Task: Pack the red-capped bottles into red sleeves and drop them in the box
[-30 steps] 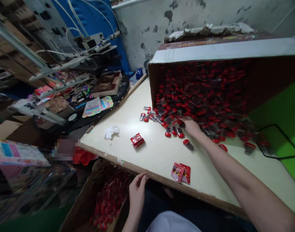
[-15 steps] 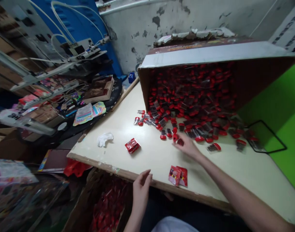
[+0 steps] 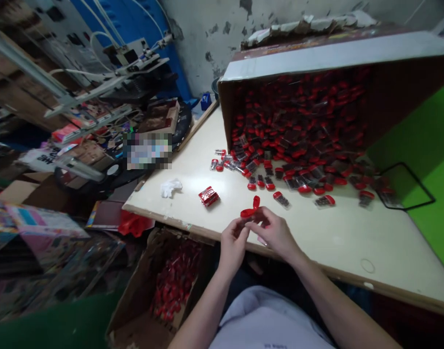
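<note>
My left hand (image 3: 234, 242) and my right hand (image 3: 276, 231) meet above the table's front edge. Small red-capped clear containers (image 3: 248, 212) are pinched between them; one red cap sticks up beside my right fingers. Part of a pink and red card (image 3: 261, 240) shows beneath my right hand, mostly hidden. To the left on the table lies a small stack of red packets (image 3: 208, 197). Many similar red-capped containers (image 3: 298, 126) spill from a large cardboard box (image 3: 316, 60) tipped on its side, and a single one (image 3: 281, 199) lies just behind my right hand.
A crumpled white piece (image 3: 171, 188) lies on the table (image 3: 353, 237) at left. Below its front edge stands an open carton (image 3: 134, 310) with red items (image 3: 176, 281). A machine with metal bars (image 3: 108, 80) is at the left, a black wire frame (image 3: 407, 186) at the right.
My right hand has come back from the pile to my left hand, and red-capped containers are now held between them. My left hand has closed. The view has shifted.
</note>
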Action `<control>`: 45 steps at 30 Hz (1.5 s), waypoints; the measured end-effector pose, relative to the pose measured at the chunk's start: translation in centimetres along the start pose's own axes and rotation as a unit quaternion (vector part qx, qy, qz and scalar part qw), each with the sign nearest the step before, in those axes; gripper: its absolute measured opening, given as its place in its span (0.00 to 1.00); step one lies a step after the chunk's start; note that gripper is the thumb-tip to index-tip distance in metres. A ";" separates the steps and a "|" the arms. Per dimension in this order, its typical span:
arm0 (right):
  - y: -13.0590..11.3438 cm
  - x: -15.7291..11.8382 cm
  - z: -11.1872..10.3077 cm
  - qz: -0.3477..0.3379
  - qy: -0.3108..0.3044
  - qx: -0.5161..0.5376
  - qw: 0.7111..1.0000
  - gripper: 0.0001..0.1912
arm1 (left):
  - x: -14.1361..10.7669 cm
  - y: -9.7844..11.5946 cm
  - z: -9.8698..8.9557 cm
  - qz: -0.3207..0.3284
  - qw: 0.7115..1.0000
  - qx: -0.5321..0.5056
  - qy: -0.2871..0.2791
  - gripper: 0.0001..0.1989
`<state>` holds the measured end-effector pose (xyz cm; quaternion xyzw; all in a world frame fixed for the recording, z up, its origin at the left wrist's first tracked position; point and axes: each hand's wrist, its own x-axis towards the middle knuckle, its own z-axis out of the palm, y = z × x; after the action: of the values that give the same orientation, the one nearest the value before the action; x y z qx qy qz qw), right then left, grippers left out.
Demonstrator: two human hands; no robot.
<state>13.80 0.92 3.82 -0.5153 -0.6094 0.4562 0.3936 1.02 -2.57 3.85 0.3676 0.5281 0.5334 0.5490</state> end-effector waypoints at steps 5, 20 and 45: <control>-1.8 0.3 -1.5 -0.009 0.003 0.164 0.986 0.22 | -0.9 2.4 -0.3 -0.086 0.990 -0.095 -0.065 0.16; -4.9 2.3 -2.3 -0.050 0.003 0.230 0.972 0.19 | -1.5 5.2 -1.0 -0.186 0.928 -0.277 -0.167 0.22; -6.4 4.7 -2.9 -0.013 0.037 0.276 0.960 0.17 | -0.6 8.8 1.1 -0.116 0.962 -0.188 -0.161 0.16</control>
<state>14.12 5.69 10.78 -0.3952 -0.4514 0.5823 0.5487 0.39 -1.61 12.64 0.2750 0.3621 0.4898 0.7439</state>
